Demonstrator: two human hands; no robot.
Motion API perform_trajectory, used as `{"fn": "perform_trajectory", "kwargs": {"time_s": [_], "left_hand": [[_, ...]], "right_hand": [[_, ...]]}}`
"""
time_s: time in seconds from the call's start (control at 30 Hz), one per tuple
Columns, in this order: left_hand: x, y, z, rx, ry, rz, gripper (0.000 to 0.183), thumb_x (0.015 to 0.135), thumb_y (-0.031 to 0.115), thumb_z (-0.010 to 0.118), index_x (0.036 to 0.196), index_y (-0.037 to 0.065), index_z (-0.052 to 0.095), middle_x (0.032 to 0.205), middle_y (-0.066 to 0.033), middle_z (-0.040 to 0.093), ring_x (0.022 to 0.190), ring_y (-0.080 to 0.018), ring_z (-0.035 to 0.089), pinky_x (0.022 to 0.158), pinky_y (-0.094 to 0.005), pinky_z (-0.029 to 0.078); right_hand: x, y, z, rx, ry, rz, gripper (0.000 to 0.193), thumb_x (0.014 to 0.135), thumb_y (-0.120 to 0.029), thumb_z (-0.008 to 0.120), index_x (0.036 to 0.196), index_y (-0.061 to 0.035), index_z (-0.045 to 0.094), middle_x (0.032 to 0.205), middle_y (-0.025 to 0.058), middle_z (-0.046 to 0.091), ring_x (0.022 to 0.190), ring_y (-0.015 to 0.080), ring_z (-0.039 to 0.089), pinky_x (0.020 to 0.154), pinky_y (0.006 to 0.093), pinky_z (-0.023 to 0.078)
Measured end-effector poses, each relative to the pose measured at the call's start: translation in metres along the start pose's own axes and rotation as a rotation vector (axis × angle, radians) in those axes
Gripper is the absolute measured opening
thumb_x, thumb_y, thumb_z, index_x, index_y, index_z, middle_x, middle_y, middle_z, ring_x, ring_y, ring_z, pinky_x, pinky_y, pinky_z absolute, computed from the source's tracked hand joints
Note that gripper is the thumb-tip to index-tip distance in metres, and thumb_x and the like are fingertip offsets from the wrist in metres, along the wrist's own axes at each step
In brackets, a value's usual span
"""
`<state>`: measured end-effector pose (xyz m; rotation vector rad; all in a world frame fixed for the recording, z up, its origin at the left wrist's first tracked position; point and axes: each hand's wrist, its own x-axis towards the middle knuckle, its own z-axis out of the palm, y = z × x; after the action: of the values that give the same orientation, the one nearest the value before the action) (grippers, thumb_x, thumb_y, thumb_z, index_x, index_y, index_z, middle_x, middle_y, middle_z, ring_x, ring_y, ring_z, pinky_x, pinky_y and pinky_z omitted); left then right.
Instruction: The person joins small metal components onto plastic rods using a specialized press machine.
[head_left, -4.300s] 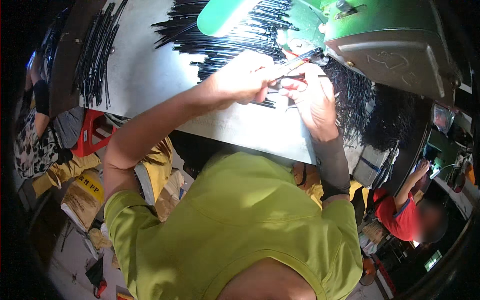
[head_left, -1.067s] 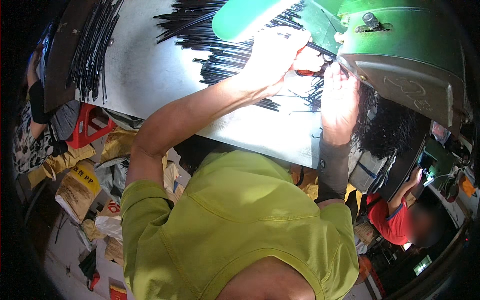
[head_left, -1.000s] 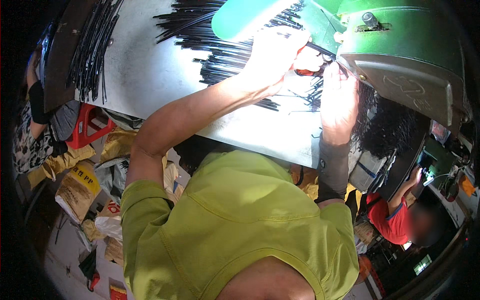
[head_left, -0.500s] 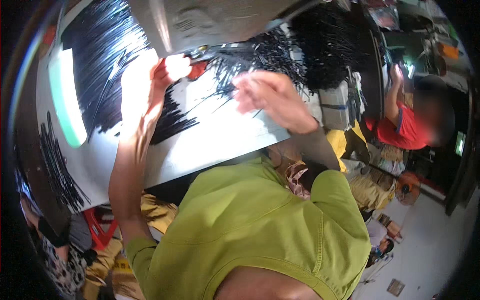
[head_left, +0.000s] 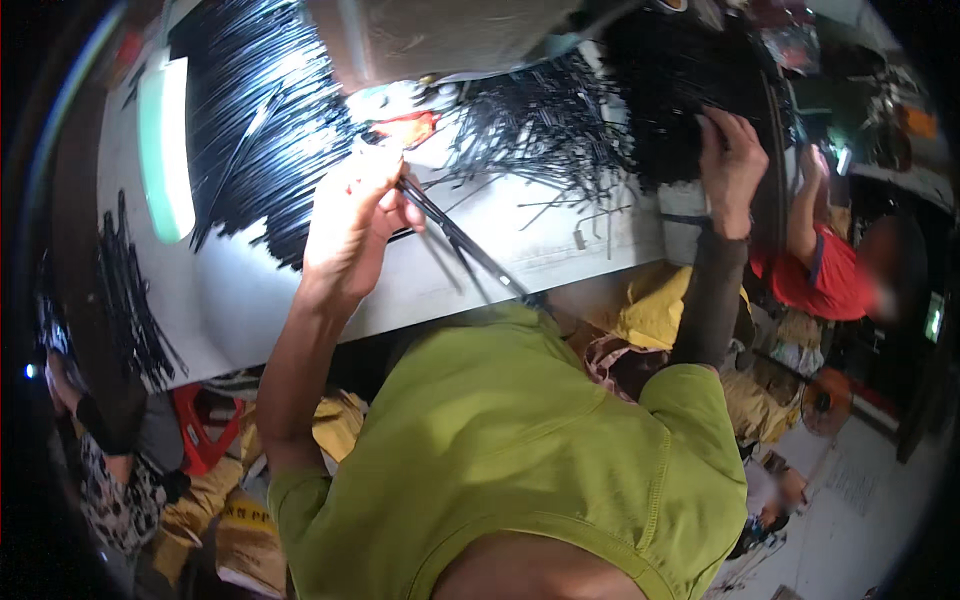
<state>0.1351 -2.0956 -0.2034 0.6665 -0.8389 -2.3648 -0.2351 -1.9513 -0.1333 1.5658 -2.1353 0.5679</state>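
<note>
Under a bright light, my left hand [head_left: 350,225] is closed around a few thin black strips [head_left: 465,240], which slant down to the right toward the table's front edge. Just beyond its fingertips is a small red-orange piece [head_left: 412,128], below a large grey housing [head_left: 440,40]. My right hand [head_left: 732,165] is out at the far right, over a dark heap of black strands [head_left: 665,110]. Its fingers are loosely bent and apart, with nothing visible in them. Between the hands lies a tangled pile of thin black pieces [head_left: 545,130], several with bent ends.
A dense sheaf of black strips [head_left: 260,130] covers the white table [head_left: 590,250] at left. Beside it lie a green-and-white lamp [head_left: 165,150] and a smaller black bundle [head_left: 130,300]. A co-worker in a red shirt [head_left: 825,275] sits at right. A red stool [head_left: 208,430] stands lower left.
My right hand has moved right, from above the table's middle to the dark heap. My left hand has come down slightly and right, and the black strips in it now show clearly. The view has shifted.
</note>
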Motion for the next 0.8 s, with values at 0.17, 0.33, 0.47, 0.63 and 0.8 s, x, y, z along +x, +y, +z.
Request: {"fn": "perform_trajectory", "kwargs": {"time_s": [0.17,0.33,0.47,0.63,0.8], "left_hand": [[-0.008,0.004,0.000,-0.089,-0.025,0.093,0.019,0.087,0.020,0.064,0.093,0.002,0.059,0.086,-0.0071,0.060,0.087,-0.0171,0.058,0.074,-0.0390,0.050],[-0.014,0.010,-0.011,-0.338,0.074,0.051,0.018,0.089,0.020,0.060,0.092,0.002,0.057,0.083,-0.0083,0.060,0.084,-0.0234,0.060,0.080,-0.0469,0.051],[-0.007,0.006,-0.010,-0.435,0.169,0.040,0.015,0.088,0.019,0.062,0.090,0.005,0.057,0.076,-0.0055,0.057,0.063,-0.0153,0.051,0.057,-0.0298,0.041],[-0.009,0.001,-0.005,-0.292,0.296,0.037,0.015,0.085,0.016,0.065,0.089,0.005,0.055,0.072,-0.0043,0.055,0.059,-0.0118,0.048,0.054,-0.0262,0.037],[-0.007,0.000,-0.005,-0.287,0.237,0.005,0.013,0.085,0.013,0.065,0.089,0.004,0.056,0.075,-0.0057,0.057,0.064,-0.0129,0.052,0.056,-0.0267,0.039]], "right_hand": [[-0.004,0.001,0.008,0.064,-0.036,0.042,0.010,0.079,-0.007,0.068,0.088,-0.0040,0.066,0.087,0.0104,0.065,0.076,0.0242,0.065,0.066,0.0315,0.050],[-0.005,-0.008,0.005,0.045,-0.065,-0.005,0.016,0.081,-0.005,0.065,0.097,-0.0019,0.067,0.092,0.0132,0.065,0.084,0.0259,0.066,0.070,0.0307,0.051],[-0.006,-0.001,0.010,0.026,-0.070,-0.023,0.013,0.081,-0.002,0.064,0.094,-0.0011,0.067,0.091,0.0128,0.065,0.083,0.0227,0.066,0.070,0.0301,0.051],[0.001,-0.011,0.029,0.181,0.144,-0.084,0.014,0.080,0.001,0.066,0.093,-0.0028,0.067,0.091,0.0119,0.064,0.082,0.0224,0.064,0.071,0.0310,0.051],[0.011,-0.033,0.039,0.224,0.103,-0.110,0.016,0.079,0.000,0.068,0.094,-0.0026,0.067,0.093,0.0124,0.064,0.085,0.0217,0.063,0.072,0.0313,0.051]]}}
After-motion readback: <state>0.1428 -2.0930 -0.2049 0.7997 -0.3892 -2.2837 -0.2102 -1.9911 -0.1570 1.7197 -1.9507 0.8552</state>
